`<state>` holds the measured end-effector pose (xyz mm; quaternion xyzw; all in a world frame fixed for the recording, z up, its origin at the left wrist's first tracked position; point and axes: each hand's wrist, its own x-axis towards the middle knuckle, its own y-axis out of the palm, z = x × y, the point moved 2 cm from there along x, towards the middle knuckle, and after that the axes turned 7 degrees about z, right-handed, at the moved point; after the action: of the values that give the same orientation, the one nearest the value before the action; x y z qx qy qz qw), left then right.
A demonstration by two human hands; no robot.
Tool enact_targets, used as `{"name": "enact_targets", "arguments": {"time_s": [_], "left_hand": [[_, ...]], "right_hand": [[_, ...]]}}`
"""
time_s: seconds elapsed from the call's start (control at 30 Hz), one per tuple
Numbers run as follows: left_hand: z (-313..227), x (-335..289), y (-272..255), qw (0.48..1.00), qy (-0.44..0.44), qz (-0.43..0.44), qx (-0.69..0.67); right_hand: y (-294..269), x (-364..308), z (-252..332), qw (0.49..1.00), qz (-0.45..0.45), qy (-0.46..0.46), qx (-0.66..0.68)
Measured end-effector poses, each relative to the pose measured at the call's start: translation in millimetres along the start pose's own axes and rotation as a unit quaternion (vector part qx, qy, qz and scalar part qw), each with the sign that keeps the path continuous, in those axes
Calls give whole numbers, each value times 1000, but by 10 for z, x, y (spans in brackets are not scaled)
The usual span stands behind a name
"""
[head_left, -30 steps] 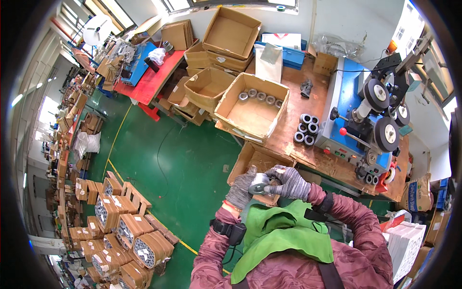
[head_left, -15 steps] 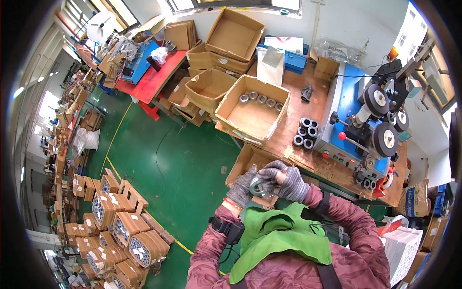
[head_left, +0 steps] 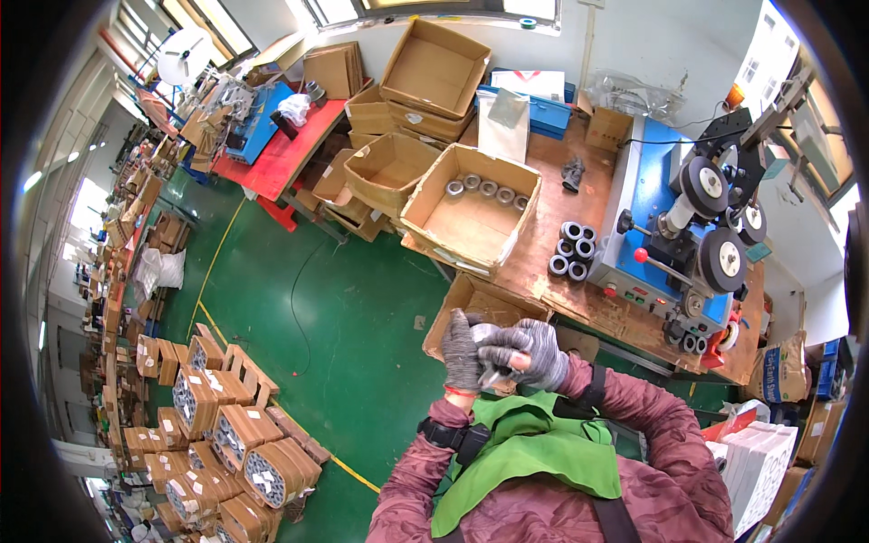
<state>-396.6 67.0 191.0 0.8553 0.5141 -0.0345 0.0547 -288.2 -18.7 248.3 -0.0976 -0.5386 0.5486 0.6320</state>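
Note:
Both my hands wear grey knitted gloves and meet in front of the green apron [head_left: 543, 452], above an open cardboard box [head_left: 462, 303]. My left hand [head_left: 460, 353] is closed around a silver-grey ring [head_left: 486, 332], mostly hidden by the gloves. From the other side, my right hand [head_left: 536, 351] presses in with curled fingers, its bare fingertips showing; whatever it pinches cannot be made out. Beyond the hands, a larger open box [head_left: 466, 222] on the wooden bench holds several rings [head_left: 489, 188] in a row along its far side.
Several dark-rimmed rings [head_left: 572, 251] stand grouped on the wooden bench [head_left: 557, 199], beside a blue machine [head_left: 634, 235] with black wheels and a red-knobbed lever. Stacked cartons [head_left: 434, 68] and a red table [head_left: 281, 158] lie beyond. Packed boxes [head_left: 258, 443] sit on the green floor at left.
My left hand has turned more upright, fingers pointing away from me, and its forearm has shifted right. The ring, plainly seen before, is now mostly covered by the gloves.

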Motion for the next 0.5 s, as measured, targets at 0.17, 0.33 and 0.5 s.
{"name": "enact_targets", "arguments": {"time_s": [0.17,0.33,0.5], "left_hand": [[-218,-48,81,999,13,-24,-30],[-142,-52,57,999,23,-36,-19],[-294,-118,58,992,63,45,95]], "right_hand": [[-149,43,117,996,-29,56,58],[-156,109,-157,942,-66,245,219],[-85,55,-319,868,-26,345,356]]}}
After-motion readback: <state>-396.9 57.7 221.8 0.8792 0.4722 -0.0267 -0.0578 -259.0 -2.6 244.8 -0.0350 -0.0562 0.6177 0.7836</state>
